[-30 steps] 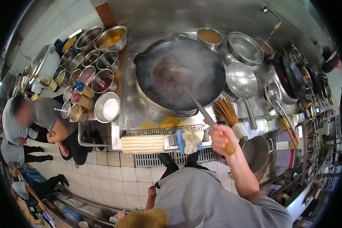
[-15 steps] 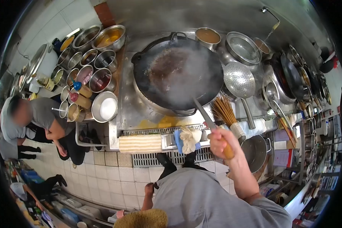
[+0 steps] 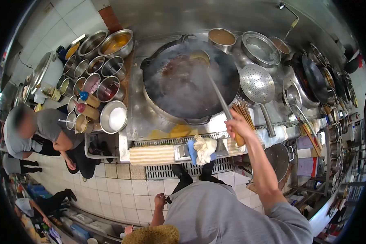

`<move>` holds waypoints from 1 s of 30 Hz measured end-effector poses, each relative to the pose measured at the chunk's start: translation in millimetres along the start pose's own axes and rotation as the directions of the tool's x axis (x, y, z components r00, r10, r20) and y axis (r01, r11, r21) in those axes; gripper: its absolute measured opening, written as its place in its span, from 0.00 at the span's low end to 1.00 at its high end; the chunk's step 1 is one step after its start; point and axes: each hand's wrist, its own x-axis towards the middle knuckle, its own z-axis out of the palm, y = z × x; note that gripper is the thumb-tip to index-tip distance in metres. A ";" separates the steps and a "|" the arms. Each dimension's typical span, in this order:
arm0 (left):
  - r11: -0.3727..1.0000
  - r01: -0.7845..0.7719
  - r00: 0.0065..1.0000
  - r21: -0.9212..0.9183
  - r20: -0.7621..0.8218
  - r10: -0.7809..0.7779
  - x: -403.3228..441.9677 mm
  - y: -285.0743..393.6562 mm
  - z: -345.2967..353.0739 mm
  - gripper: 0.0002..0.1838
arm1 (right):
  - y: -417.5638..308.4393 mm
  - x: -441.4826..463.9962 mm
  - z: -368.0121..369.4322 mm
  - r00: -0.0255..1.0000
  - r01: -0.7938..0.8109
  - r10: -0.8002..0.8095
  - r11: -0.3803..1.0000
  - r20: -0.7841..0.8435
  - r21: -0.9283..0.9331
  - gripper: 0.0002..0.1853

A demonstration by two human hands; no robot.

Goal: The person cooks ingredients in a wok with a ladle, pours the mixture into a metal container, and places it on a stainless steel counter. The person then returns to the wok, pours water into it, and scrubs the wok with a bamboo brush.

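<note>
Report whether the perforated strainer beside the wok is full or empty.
The strainer is empty: its holes show all across bare metal, with nothing lying on it.

Worn on the person's head, above the grey shirt (image 3: 219,213); looks forward and steeply down. Covers a very wide field, with strongly curved lines toward the edges and a dark rounded border. Faces the cooking range (image 3: 136,103) squarely from its near side. Sets the wok (image 3: 227,86) above frame centre, at close working range, viewed obliquely from overhead. Extends forward to the steel back wall (image 3: 240,16), down to the tiled floor (image 3: 122,191), and sideways from bowls (image 3: 126,49) to pans (image 3: 313,77). Includes the right hand (image 3: 239,127) and left hand (image 3: 160,201) from above.
</note>
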 end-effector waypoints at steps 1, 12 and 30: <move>1.000 -0.025 1.000 0.002 0.019 0.025 3.5 -5.6 0.0 0.15 | 9.2 -9.1 6.0 0.998 -0.069 0.066 0.987 0.025 0.147 0.33; 0.977 -0.105 0.994 0.184 0.057 0.096 3.3 -18.8 0.4 0.17 | 2.1 -99.9 24.3 0.935 -0.333 0.114 0.605 0.335 0.723 0.25; 0.997 0.076 0.997 0.035 -0.004 -0.076 25.7 7.7 14.4 0.12 | -190.1 -173.1 26.2 0.903 0.351 -0.379 0.922 -0.201 -0.162 0.36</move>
